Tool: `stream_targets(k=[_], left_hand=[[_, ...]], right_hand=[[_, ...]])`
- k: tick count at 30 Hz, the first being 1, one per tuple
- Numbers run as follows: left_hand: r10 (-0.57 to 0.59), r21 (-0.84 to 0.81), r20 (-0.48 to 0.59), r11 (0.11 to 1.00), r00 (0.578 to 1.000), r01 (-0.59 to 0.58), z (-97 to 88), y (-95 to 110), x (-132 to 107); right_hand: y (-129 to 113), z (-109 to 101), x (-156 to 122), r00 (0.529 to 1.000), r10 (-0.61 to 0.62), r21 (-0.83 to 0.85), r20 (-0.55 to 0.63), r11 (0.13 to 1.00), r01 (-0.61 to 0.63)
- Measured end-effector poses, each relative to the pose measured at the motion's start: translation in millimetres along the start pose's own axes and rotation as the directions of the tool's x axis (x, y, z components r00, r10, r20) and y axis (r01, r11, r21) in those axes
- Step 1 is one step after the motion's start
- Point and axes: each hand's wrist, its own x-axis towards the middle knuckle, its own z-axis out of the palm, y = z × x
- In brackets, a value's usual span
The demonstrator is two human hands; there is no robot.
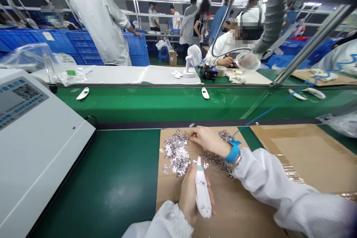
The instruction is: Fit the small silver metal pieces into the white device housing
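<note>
My left hand (pixel 189 191) is wrapped round a white ear thermometer (pixel 203 195) with a pale green collar, its narrow tip pointing away from me. Beyond it, my right hand (pixel 208 140) wears a blue wrist strap (pixel 233 151) with a coiled cord. Its thumb and fingers are pinched together at the right edge of a heap of small shiny metal parts (pixel 177 154); whatever is between the fingertips is too small to make out. A second heap of metal parts (pixel 220 160) lies partly hidden beneath my right wrist. Both heaps rest on a cardboard sheet (pixel 170 189).
A green conveyor belt (pixel 156 100) crosses ahead, carrying several white thermometer housings (pixel 205 93). At left stands a big white machine (pixel 41 148); at right lies another cardboard sheet (pixel 315 156). Across the belt are a small fan (pixel 192 59), a flexible duct (pixel 272 26) and a seated co-worker (pixel 220 50).
</note>
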Motion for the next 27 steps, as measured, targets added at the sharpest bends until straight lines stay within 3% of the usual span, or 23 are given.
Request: stream_targets(k=[6,13,17,23,27], left_hand=[[-0.05,0.022,-0.033,0.998,0.998,0.051,0.9,1,1],[-0.081,0.034,-0.035,0.996,0.996,0.082,-0.8,1,2],[-0.021,-0.029,0.042,0.999,0.999,0.022,-4.5,1,5],[0.14,-0.066,0.035,0.988,0.99,-0.137,-12.0,-2,11],[0.191,-0.076,0.034,0.979,0.981,-0.188,-16.2,-5,15]], right_hand=[[7,9,14,0.999,-0.024,-0.003,0.028,1.0,0.024],[7,-4,-11,1.0,0.007,-0.032,-0.001,0.999,-0.007],[-3,-16,-32,0.998,-0.002,-0.063,-0.059,0.998,-0.002],[-19,-20,-74,0.971,-0.238,-0.073,0.005,0.969,0.238],[-19,-10,-96,0.931,-0.365,-0.205,0.018,0.91,0.36]])
